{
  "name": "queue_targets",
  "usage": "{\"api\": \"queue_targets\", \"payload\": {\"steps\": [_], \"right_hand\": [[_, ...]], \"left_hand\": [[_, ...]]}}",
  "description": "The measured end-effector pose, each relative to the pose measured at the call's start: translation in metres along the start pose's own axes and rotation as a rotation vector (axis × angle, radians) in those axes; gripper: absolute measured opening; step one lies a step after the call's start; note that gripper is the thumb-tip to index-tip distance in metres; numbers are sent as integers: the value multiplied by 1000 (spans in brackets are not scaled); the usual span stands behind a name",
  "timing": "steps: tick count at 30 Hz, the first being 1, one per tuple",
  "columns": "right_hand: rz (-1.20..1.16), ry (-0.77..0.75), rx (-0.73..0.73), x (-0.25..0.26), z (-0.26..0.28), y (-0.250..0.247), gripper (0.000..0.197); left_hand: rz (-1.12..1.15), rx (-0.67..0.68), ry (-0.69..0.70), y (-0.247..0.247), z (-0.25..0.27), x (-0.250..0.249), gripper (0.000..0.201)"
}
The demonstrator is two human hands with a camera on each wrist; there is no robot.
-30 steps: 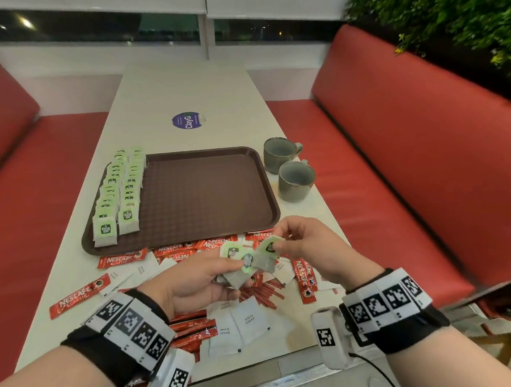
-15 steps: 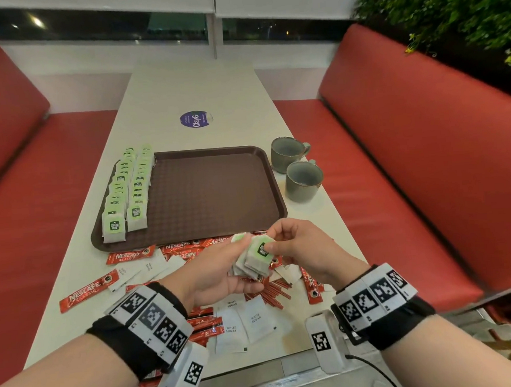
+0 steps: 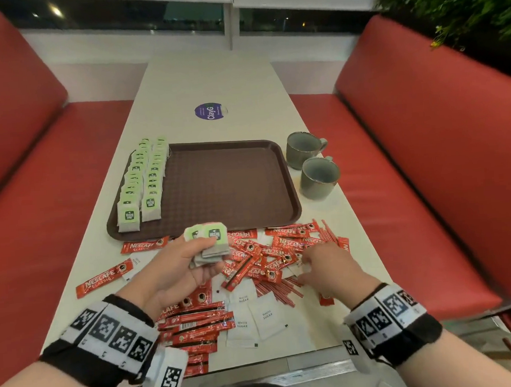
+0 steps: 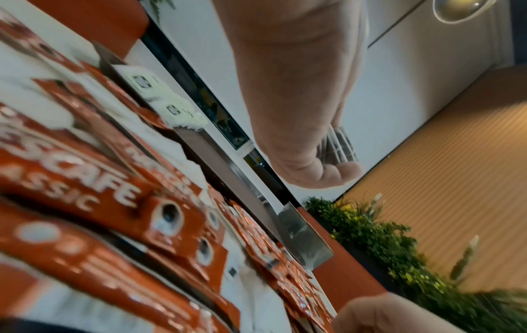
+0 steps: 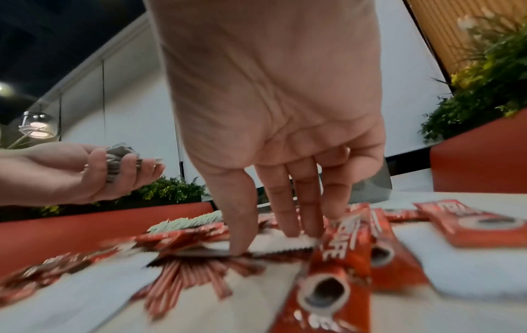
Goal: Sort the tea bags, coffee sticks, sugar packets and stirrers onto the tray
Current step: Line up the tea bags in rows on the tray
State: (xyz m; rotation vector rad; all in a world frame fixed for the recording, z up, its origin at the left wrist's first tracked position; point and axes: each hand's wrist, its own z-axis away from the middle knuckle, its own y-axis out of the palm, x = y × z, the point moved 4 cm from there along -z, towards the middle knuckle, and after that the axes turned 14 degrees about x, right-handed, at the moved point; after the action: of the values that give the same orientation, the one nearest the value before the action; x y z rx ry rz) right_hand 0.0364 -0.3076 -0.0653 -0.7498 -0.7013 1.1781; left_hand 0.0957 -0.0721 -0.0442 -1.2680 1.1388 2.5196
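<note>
I see the left hand [image 3: 175,267] clamp a tea bag stack [image 3: 209,247] as a buffer, while right-hand fingers [image 5: 291,216] press, extended, onto a white packet [image 5: 282,244] beneath them.

black wristbands [image 3: 102,346], checkered white markers

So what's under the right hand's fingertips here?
The right hand presses a white serrated-edged packet lying over red stirrers, between red coffee sticks. What lies beneath it is hidden.

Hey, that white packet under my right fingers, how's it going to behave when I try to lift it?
The white packet looks thin, so probably light and floppy. It lies flat among coffee sticks, likely hard to get under. The right hand may need to slide it free.
</note>
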Motion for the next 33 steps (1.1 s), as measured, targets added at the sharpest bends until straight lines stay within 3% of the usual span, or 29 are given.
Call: {"api": "queue_targets", "payload": {"steps": [9, 14, 17, 22, 25, 27, 33], "right_hand": [[205, 20, -91, 14, 10, 5, 37], [8, -192, -214, 33, 27, -11, 34], [-243, -426, -103, 58, 33, -12, 26], [-461, -596, 106, 112, 29, -8, 23], [-532, -622, 212, 143, 23, -2, 13], [-578, -604, 219, 158, 18, -2, 24], [-756, -523, 236, 196, 6, -12, 20]], "left_hand": [[84, -206, 170, -52, 39, -18, 43], [77, -300, 230, -63, 61, -11, 26], [44, -316, 218, -63, 71, 2, 25], [-101, -250, 129, -43, 71, 17, 23], [-176, -149, 87, -35, 68, 23, 32], [-200, -116, 71, -38, 68, 21, 32], [-142, -156, 105, -70, 71, 0, 24]]}}
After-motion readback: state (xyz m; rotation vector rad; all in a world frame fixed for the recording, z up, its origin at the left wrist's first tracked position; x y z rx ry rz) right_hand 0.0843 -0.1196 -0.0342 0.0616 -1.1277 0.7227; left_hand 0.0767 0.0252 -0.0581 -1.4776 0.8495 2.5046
